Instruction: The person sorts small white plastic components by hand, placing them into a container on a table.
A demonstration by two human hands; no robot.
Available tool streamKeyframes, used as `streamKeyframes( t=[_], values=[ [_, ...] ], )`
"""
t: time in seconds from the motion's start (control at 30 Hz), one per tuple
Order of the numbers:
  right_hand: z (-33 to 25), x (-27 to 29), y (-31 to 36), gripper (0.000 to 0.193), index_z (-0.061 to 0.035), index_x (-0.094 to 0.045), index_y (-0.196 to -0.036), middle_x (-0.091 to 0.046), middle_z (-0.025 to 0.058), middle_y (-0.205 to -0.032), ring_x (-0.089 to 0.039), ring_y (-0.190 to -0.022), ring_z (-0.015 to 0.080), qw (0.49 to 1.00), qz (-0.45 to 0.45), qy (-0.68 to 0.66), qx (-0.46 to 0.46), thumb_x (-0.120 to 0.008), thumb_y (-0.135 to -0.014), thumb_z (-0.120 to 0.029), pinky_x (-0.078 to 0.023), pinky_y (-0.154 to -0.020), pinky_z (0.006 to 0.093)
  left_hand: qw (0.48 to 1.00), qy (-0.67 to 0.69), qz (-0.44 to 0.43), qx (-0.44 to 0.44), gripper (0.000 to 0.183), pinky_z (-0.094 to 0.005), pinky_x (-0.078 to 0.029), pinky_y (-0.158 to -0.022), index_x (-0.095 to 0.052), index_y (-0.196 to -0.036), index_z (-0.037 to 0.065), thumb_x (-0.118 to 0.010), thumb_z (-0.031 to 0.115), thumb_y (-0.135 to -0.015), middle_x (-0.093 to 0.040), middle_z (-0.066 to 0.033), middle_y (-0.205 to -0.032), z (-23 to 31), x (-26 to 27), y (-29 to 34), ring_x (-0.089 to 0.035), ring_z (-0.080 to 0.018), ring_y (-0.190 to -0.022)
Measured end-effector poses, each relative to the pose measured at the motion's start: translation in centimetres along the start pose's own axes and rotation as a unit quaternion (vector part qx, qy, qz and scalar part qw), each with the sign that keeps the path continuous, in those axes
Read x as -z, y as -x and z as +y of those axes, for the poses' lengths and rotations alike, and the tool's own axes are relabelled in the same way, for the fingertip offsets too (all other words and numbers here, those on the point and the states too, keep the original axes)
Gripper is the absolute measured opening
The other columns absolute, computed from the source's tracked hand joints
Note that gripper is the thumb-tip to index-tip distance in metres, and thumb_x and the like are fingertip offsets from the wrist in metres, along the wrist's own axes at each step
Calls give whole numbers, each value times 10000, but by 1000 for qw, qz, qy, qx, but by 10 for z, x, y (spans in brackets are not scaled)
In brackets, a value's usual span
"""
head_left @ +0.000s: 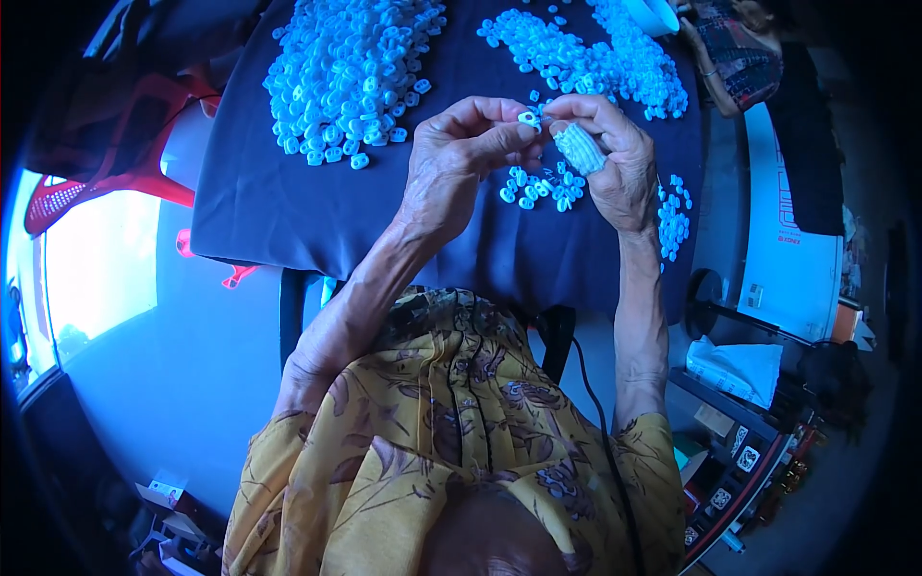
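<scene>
Over the dark-covered table, my left hand [459,158] pinches a small white oval piece with dark holes [529,119] between thumb and fingertips. Close against it, my right hand [619,158] has its fingers closed in a pinch. A pale ribbed bundle [580,149] lies along the right thumb; whether it is worn or held I cannot tell. What the right fingertips grip is too small to make out. Below both hands lies a small group of loose white oval pieces [543,188].
A large heap of white oval pieces [341,77] covers the table's far left. Another heap [586,67] lies far right, beside a white bowl [653,14]. A smaller cluster [674,221] is near the right edge. Another person's arm [713,82] reaches there. A red chair [115,158] stands left.
</scene>
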State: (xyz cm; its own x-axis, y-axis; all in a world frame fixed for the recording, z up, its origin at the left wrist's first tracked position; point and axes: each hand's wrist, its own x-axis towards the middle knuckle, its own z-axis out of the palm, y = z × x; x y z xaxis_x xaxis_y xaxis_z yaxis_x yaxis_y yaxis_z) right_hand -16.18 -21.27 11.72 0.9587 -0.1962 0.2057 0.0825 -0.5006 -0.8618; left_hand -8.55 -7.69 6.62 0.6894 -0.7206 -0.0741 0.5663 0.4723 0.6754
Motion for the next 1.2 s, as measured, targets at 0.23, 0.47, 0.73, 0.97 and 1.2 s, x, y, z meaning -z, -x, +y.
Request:
streamKeyframes(
  t=[0.23,0.47,0.73,0.97,1.2],
  values=[
    [8,-5,2,160,-11,-570,-937,-603,52,-848,-573,-760,84,1000,4,-15,-9,-535,-781,-22,-447,-709,204,1000,-6,7,-4,130,-288,-496,-674,-561,-877,-10,-604,39,-763,-601,-93,-819,-1,2,-2,-597,-173,-705],
    [2,-1,-3,179,-26,-586,-924,-612,57,-825,-598,-789,128,992,34,101,69,-555,-749,-2,-466,-700,228,1000,-24,13,0,133,-284,-493,-675,-564,-877,-4,-608,44,-762,-602,-88,-801,-1,1,0,-591,-164,-706],
    [0,8,-6,188,-39,-588,-910,-612,86,-796,-613,-737,181,960,-2,218,176,-587,-726,1,-479,-652,249,1000,-8,-14,8,139,-285,-488,-669,-564,-884,-9,-609,48,-765,-601,-88,-789,-1,0,1,-584,-156,-685],
    [-6,7,-6,109,-36,-553,-851,-605,81,-773,-609,-695,196,951,-13,253,175,-586,-751,-65,-464,-599,270,1000,2,5,3,140,-256,-483,-621,-577,-852,-18,-629,60,-747,-615,-97,-719,2,-8,4,-589,-145,-628],
    [-10,5,-8,101,-39,-551,-850,-605,77,-742,-605,-671,191,958,-16,243,151,-577,-768,-92,-455,-586,266,999,-22,7,-42,118,-250,-481,-608,-582,-846,-40,-615,22,-750,-614,-106,-708,3,-9,5,-588,-140,-628]
  ],
)
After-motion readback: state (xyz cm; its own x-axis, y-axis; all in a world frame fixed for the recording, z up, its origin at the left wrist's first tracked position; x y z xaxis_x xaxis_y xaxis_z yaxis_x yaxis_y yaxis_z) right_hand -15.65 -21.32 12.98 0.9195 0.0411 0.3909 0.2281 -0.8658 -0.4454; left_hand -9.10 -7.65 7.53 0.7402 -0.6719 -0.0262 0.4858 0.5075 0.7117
